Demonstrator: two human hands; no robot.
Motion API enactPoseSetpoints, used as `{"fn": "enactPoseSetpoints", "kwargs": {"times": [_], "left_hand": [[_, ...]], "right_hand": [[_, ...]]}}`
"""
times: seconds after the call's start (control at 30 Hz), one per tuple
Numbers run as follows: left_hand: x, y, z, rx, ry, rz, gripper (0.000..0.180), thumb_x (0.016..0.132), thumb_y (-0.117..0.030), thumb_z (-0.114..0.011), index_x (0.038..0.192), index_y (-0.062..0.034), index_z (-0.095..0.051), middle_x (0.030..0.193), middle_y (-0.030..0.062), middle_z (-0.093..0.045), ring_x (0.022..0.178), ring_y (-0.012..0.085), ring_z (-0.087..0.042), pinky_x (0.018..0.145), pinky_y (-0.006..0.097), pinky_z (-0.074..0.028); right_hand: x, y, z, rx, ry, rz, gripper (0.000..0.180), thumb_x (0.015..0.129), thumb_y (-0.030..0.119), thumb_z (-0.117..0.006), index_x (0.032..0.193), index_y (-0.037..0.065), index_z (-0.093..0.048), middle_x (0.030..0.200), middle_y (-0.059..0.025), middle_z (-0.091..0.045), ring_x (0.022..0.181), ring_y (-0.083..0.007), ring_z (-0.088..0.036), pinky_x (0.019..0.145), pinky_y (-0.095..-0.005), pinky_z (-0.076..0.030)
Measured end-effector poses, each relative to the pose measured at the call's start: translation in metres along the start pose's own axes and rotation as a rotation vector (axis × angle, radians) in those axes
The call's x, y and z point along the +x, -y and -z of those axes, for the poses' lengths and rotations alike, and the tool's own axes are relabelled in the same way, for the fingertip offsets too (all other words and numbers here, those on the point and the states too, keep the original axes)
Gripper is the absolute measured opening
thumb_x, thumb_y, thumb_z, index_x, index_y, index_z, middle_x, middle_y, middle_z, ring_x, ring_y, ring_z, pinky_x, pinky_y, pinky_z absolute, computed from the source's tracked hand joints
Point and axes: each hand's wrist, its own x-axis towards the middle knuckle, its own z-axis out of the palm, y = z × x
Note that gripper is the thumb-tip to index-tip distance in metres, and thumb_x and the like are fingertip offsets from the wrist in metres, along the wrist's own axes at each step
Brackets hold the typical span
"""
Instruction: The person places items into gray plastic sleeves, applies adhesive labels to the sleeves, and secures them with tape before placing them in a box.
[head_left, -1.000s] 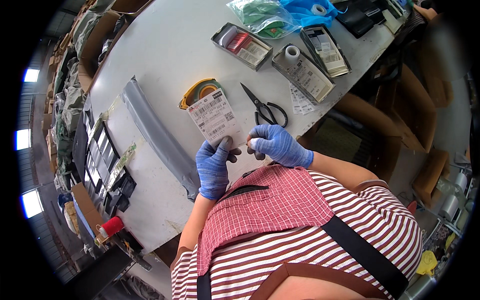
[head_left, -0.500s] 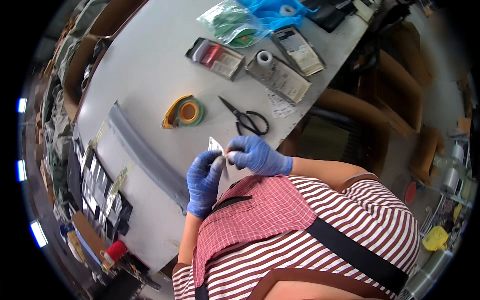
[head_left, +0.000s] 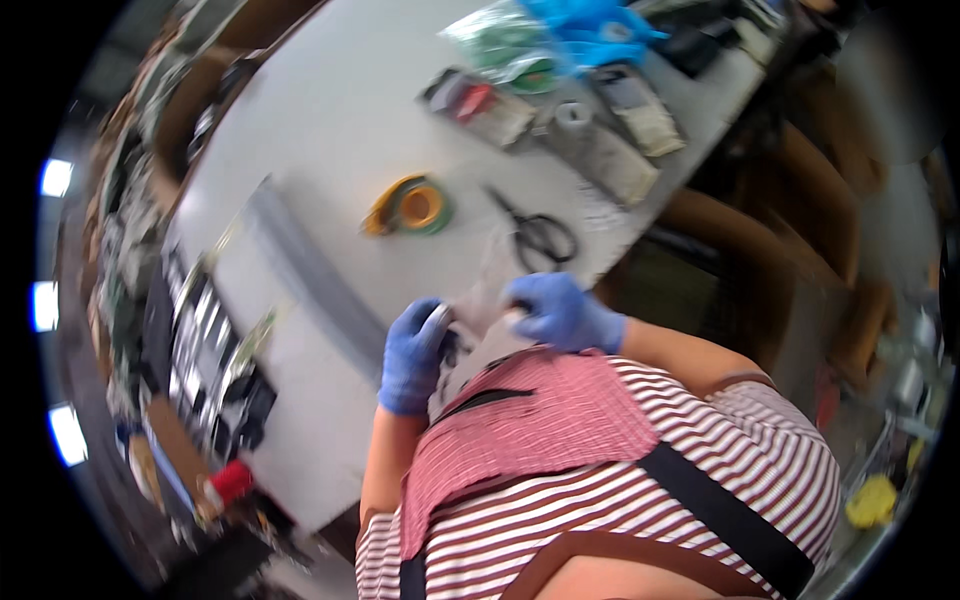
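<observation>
— What are the two hands doing?

— The left hand [head_left: 415, 352], in a blue glove, and the right hand [head_left: 560, 312], gloved the same, are both closed on a thin clear plastic sleeve with a pale card inside [head_left: 478, 318]. It is held up close to the chest, above the near edge of the pale grey surface [head_left: 330, 110], tilted rather than flat. The left fingers pinch its left side and the right fingers its right side. The picture is blurred, so I cannot tell what is on the card.

— What lies nearest on the surface?

— A pair of black-handled scissors [head_left: 538, 234] lies just beyond the hands, near the right edge. Left of the scissors, towards the middle, sits a yellow and green tape roll in its dispenser [head_left: 410, 206]. A long grey strip [head_left: 318, 285] runs slantwise left of the left hand.

— And farther off?

— Along the far right edge there are flat grey trays of small parts [head_left: 600, 140], one with a white tape roll [head_left: 574, 114] on it, and a tray with red pieces [head_left: 478, 104]. Beyond them lie a clear bag with green contents [head_left: 510, 45] and a crumpled blue plastic bag [head_left: 590, 25]. Dark framed pieces [head_left: 205, 340] crowd the left edge.
</observation>
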Motion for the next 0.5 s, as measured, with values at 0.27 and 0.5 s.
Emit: {"fn": "enactPoseSetpoints", "kwargs": {"times": [0.27, 0.5], "left_hand": [[0.003, 0.043, 0.174, 0.721, -0.558, -0.844, 0.011, 0.093, -0.007, -0.059, 0.103, -0.0018, -0.060, 0.098, 0.0179, -0.067, 0.090, 0.0299, -0.067, 0.080, 0.036, -0.052], [0.060, 0.108, 0.308, 1.135, -0.435, -0.859, 0.021, 0.090, -0.010, -0.058, 0.110, -0.0063, -0.060, 0.116, 0.0159, -0.064, 0.103, 0.0355, -0.062, 0.089, 0.042, -0.050]], "right_hand": [[-0.093, -0.071, 0.035, -0.480, -0.098, -0.634, 0.020, 0.074, 0.024, -0.065, 0.077, 0.004, -0.065, 0.074, -0.0207, -0.064, 0.069, -0.0362, -0.064, 0.064, -0.0417, -0.051], [-0.178, -0.139, 0.009, -0.837, 0.095, -0.919, 0.027, 0.069, 0.029, -0.066, 0.076, 0.002, -0.071, 0.080, -0.0218, -0.068, 0.077, -0.0384, -0.066, 0.072, -0.0448, -0.053]]}}
